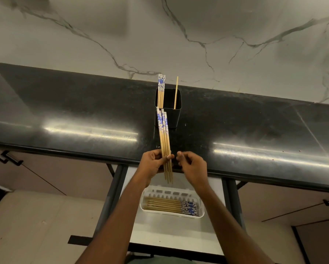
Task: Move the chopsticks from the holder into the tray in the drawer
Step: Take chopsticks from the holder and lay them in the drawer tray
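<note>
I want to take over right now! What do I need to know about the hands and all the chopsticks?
Left hand: gripping a bunch of wooden chopsticks with blue-and-white patterned tops, held upright over the black countertop's front edge.
Right hand: empty, fingers curled beside the bunch, apparently not touching it.
Black square holder on the countertop: a few patterned chopsticks remain in its left corner, plus one plain wooden stick on the right.
White plastic tray in the open drawer below: already holds a row of chopsticks lying flat.
Left to do: lay the held bunch in the tray, then move what remains in the holder.
</note>
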